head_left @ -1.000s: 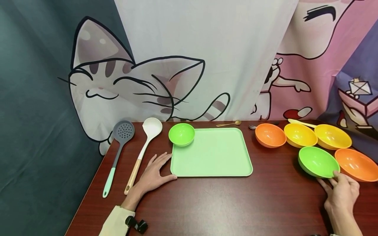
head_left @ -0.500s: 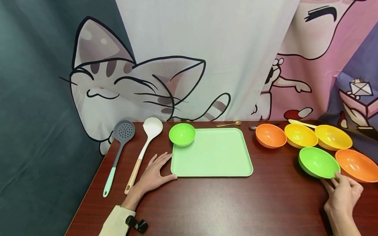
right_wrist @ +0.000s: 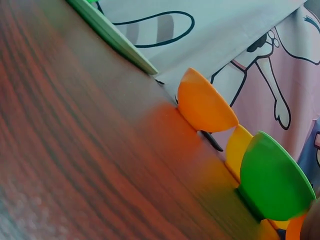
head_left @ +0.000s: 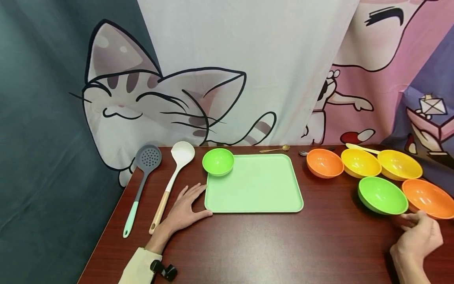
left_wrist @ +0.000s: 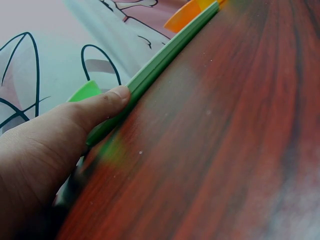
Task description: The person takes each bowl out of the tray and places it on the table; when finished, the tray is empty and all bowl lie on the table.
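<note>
Since a second ago, my right hand (head_left: 418, 236) has slid back from the rim of the near green bowl (head_left: 382, 195) and now sits just off it on the dark wood table (head_left: 283, 244), fingers loosely curled and holding nothing. From the right wrist view I see that green bowl (right_wrist: 272, 176) close up, resting on the table with an orange bowl (right_wrist: 205, 107) farther along.

My left hand (head_left: 184, 211) has not moved: it lies flat on the table, fingers spread, thumb touching the near left corner of the pale green tray (head_left: 253, 183). The left wrist view shows the thumb (left_wrist: 107, 102) pressed against the tray's edge (left_wrist: 165, 55).

Left of that hand lie a white ladle (head_left: 173, 177) and a grey slotted spoon (head_left: 142, 185), side by side. A small green bowl (head_left: 218, 161) rests on the tray's far left corner. Far right, beyond the near green bowl, stand orange (head_left: 324, 163) and yellow bowls (head_left: 360, 162). A cartoon cat curtain (head_left: 159, 106) hangs behind.
</note>
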{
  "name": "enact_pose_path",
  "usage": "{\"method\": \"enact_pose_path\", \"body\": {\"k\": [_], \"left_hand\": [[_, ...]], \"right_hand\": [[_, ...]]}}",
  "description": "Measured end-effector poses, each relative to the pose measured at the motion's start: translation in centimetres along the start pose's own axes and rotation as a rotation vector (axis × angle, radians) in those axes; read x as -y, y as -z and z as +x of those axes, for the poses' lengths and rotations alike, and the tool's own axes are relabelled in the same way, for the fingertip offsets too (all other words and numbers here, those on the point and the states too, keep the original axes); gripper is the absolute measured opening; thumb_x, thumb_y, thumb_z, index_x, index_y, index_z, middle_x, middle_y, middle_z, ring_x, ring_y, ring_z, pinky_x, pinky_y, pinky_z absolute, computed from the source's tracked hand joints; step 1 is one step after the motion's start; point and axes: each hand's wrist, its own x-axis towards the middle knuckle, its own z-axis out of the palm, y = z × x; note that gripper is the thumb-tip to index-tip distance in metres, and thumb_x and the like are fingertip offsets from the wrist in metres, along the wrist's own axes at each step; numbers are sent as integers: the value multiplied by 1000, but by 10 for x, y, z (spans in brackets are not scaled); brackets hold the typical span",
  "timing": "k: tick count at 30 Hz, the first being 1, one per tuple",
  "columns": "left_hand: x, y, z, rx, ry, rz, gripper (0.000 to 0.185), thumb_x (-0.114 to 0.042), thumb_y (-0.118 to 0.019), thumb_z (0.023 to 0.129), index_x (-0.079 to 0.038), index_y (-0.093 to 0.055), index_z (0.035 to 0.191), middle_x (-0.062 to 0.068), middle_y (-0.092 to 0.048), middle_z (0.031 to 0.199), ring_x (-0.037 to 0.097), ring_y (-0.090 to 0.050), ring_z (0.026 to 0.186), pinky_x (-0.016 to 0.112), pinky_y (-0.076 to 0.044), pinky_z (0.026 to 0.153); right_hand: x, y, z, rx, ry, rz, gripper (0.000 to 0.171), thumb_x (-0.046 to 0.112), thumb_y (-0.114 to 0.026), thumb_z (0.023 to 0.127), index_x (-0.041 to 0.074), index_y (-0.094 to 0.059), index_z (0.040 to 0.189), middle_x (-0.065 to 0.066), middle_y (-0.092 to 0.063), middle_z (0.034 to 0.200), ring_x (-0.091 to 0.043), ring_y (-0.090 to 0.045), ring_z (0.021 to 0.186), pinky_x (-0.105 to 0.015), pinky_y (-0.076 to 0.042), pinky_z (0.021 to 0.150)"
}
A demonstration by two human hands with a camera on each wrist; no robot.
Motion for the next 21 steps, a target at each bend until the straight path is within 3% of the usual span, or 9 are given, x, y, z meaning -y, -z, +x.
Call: {"method": "enact_pose_path", "body": {"k": [2,5,8,10,15,21], "left_hand": [[0,0,0,2,1,2,89,-65,-71,82,-22,-41,153,3,-45,155,24,-33,150,53,-13,125],[-1,0,0,4,7,-4,89,-65,-71,81,-23,-41,154,2,-45,156,23,-32,150,52,-12,125],[-1,0,0,-6,-3,-5,89,-64,-71,81,-21,-41,153,4,-46,155,25,-34,149,54,-14,124],[-1,0,0,-15,-15,-6,89,-63,-72,81,-21,-42,153,5,-47,154,26,-35,149,55,-15,124],[0,0,0,-17,-20,-6,88,-64,-72,81,-22,-42,153,4,-47,154,25,-34,149,54,-15,124],[1,-1,-1,-5,-5,-10,89,-66,-70,81,-22,-41,153,3,-46,155,24,-33,150,53,-13,125]], "right_hand": [[0,-2,-3,23,43,32,30,5,-55,95,0,-61,66,-1,-61,52,-10,-58,45,-17,-45,41],[-3,-5,-9,117,132,184,30,-3,-55,93,-6,-57,63,-7,-58,49,-14,-55,39,-19,-45,37],[-7,-6,-16,286,217,339,27,-8,-56,90,-11,-55,63,-13,-59,50,-18,-56,39,-21,-46,37],[-10,-6,-20,424,222,442,26,-10,-55,89,-16,-54,64,-18,-60,53,-22,-59,41,-24,-49,38],[-13,-5,-27,694,179,491,28,-14,-43,92,-23,-55,68,-24,-65,62,-28,-66,51,-30,-57,47],[-17,-6,-29,973,178,478,33,-20,-26,94,-30,-55,82,-29,-68,76,-33,-71,66,-35,-62,61]]}}
